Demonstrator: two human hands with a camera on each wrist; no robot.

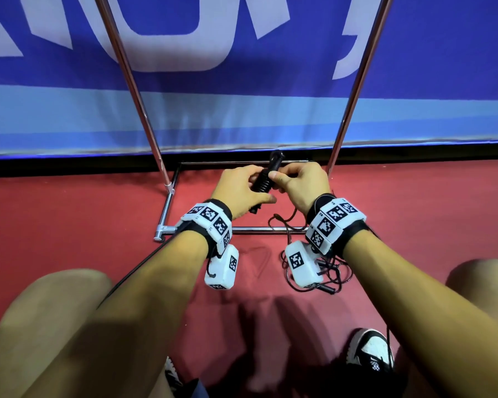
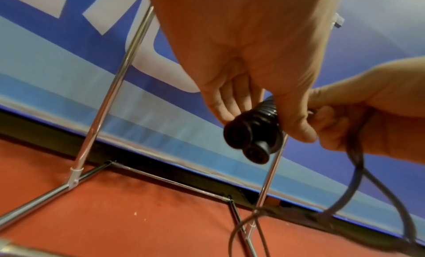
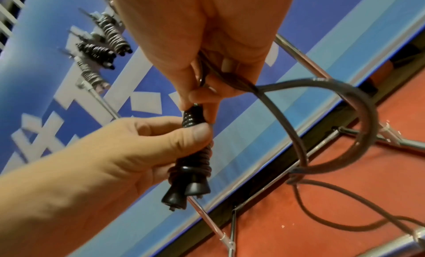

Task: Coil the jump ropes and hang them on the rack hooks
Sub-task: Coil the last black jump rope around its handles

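Two black jump-rope handles (image 1: 266, 179) are shown laid side by side and bound with close turns of cord, held in front of the crouching person at about 12 o'clock in the head view, above the red floor (image 1: 69, 225) and between the chrome uprights of the rack (image 1: 133, 90). The bundle is gripped by the left hand (image 1: 239, 188), whose thumb is pressed across the wound turns while the fingers curl behind it. The upper end of the handles is pinched by the right hand (image 1: 299, 182), and the free cord (image 3: 322, 97) is led through its curled fingers. From there the cord is seen to swing out in a loose loop toward 3 o'clock in the right wrist view and to trail down to the floor, where more slack (image 1: 328, 271) lies at 5 o'clock of the hands.

The cord is judged to be light, limp yet slightly springy, with a smooth coating likely to slip; turns would probably loosen if tension were released. The handles are judged rigid and ribbed, with flared ends, so the bundle is best held over the wrapped middle, and the cord close to the last turn.

Both wrists are held level and near together, palms turned inward. Other wound ropes (image 3: 101, 48) are seen hanging from the rack at 10 o'clock in the right wrist view.
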